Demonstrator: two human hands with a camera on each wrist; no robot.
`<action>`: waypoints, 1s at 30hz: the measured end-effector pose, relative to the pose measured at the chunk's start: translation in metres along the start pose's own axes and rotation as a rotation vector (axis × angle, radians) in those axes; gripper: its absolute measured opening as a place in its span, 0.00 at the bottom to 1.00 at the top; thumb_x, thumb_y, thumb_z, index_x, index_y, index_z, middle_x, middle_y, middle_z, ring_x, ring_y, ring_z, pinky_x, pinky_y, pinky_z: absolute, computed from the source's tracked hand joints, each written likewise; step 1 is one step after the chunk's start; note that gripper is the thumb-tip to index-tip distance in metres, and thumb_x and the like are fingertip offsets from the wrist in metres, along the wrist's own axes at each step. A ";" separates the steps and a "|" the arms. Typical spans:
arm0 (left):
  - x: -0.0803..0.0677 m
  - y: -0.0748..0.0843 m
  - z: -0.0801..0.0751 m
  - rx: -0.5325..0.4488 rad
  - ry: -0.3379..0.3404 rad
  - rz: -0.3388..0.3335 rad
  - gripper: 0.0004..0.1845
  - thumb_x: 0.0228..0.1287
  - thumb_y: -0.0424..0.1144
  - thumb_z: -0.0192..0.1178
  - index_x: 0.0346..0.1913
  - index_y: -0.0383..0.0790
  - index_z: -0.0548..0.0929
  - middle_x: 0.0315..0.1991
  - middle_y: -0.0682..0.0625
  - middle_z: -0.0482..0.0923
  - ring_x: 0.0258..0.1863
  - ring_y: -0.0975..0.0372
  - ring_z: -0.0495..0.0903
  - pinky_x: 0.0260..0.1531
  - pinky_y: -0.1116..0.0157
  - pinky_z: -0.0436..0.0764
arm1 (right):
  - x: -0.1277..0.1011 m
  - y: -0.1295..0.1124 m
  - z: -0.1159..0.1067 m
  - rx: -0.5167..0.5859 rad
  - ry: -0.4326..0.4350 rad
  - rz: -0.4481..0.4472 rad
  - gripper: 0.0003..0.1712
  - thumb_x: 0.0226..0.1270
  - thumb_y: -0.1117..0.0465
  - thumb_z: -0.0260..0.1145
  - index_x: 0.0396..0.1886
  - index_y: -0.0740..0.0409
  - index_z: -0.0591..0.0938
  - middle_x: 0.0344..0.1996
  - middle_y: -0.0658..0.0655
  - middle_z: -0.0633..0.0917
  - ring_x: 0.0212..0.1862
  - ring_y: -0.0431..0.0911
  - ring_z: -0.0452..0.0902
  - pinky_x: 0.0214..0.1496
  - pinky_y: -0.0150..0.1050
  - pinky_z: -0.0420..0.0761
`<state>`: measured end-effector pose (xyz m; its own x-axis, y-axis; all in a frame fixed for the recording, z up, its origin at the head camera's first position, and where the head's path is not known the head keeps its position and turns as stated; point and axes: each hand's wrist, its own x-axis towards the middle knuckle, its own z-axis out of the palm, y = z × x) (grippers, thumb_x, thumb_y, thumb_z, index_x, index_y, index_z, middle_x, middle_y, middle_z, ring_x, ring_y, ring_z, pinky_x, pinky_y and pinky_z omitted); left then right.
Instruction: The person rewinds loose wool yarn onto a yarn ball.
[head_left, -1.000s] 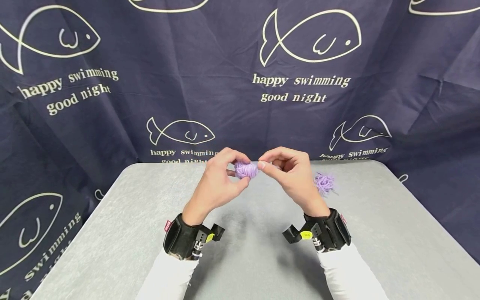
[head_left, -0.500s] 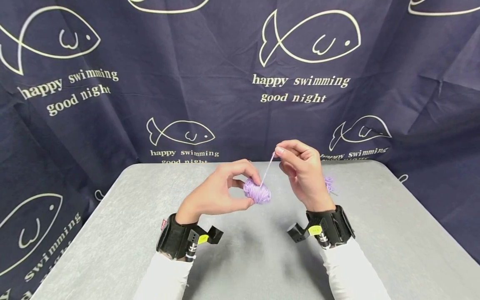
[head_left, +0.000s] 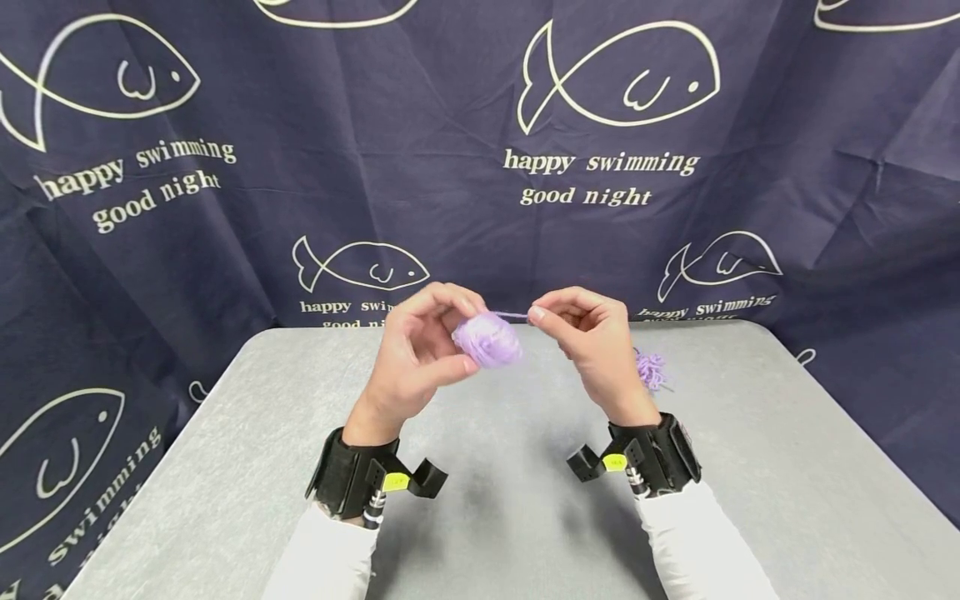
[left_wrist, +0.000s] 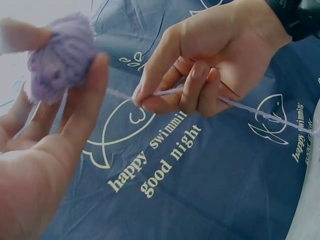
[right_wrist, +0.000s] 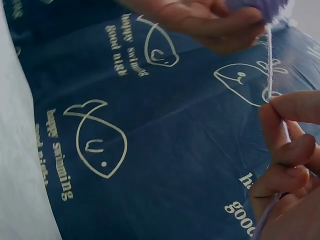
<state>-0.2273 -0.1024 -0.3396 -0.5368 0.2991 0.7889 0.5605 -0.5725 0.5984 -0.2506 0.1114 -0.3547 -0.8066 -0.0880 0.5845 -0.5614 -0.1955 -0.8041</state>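
Head view: the left hand [head_left: 416, 350] is raised above the grey table [head_left: 225, 467], its thumb and curled fingers gripping a small ball of lilac yarn [head_left: 487, 339] by its sides. A short strand of the same yarn [head_left: 510, 314] runs, nearly level and taut, from the top of the ball to the right hand [head_left: 592, 350], which pinches it between thumb and forefinger while the other fingers are curled in toward the palm. The two hands are near each other but do not touch; both are held clear of the tabletop. A loose tuft of lilac yarn [head_left: 649, 367] lies on the table just beyond the right hand, partly hidden by it. Black wrist mounts and white sleeves [head_left: 330, 554] cover both forearms. Behind the table hangs a dark blue cloth [head_left: 825, 150] printed with fish outlines and the words "happy swimming good night".

Left wrist view: the ball of yarn [left_wrist: 62, 55] sits between the fingertips [left_wrist: 97, 67] of the left hand [left_wrist: 35, 155], blurred at close range. The strand [left_wrist: 120, 94] passes from the ball into the pinch of the right hand [left_wrist: 210, 60] and emerges behind its curled fingers, trailing off to the right edge.

Right wrist view: the strand [right_wrist: 270, 60] descends from the ball, held at the upper edge, to the pinching fingers [right_wrist: 292, 107] of the right hand
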 end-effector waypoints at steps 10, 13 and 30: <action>0.003 0.003 0.003 -0.077 0.400 0.027 0.23 0.46 0.15 0.52 0.45 0.36 0.81 0.42 0.45 0.78 0.37 0.59 0.81 0.38 0.68 0.85 | -0.004 0.003 0.005 -0.317 -0.170 -0.071 0.02 0.61 0.69 0.73 0.34 0.61 0.88 0.19 0.52 0.79 0.16 0.41 0.58 0.16 0.33 0.55; 0.005 0.003 0.003 -0.092 0.510 0.016 0.20 0.48 0.16 0.52 0.44 0.35 0.80 0.40 0.45 0.76 0.33 0.58 0.82 0.35 0.67 0.86 | -0.006 0.002 0.006 -0.365 -0.213 -0.086 0.02 0.61 0.69 0.73 0.34 0.60 0.88 0.20 0.50 0.80 0.16 0.41 0.56 0.16 0.33 0.54; -0.005 -0.017 -0.005 0.903 0.340 -0.047 0.18 0.44 0.23 0.66 0.42 0.33 0.80 0.42 0.47 0.77 0.40 0.60 0.79 0.35 0.66 0.86 | -0.014 -0.012 0.014 -0.344 -0.341 -0.155 0.06 0.61 0.70 0.73 0.33 0.55 0.88 0.16 0.48 0.73 0.17 0.41 0.60 0.15 0.34 0.58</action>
<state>-0.2372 -0.0978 -0.3541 -0.6454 -0.0115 0.7637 0.7311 0.2801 0.6221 -0.2299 0.1016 -0.3515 -0.6350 -0.4088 0.6555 -0.7442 0.0961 -0.6610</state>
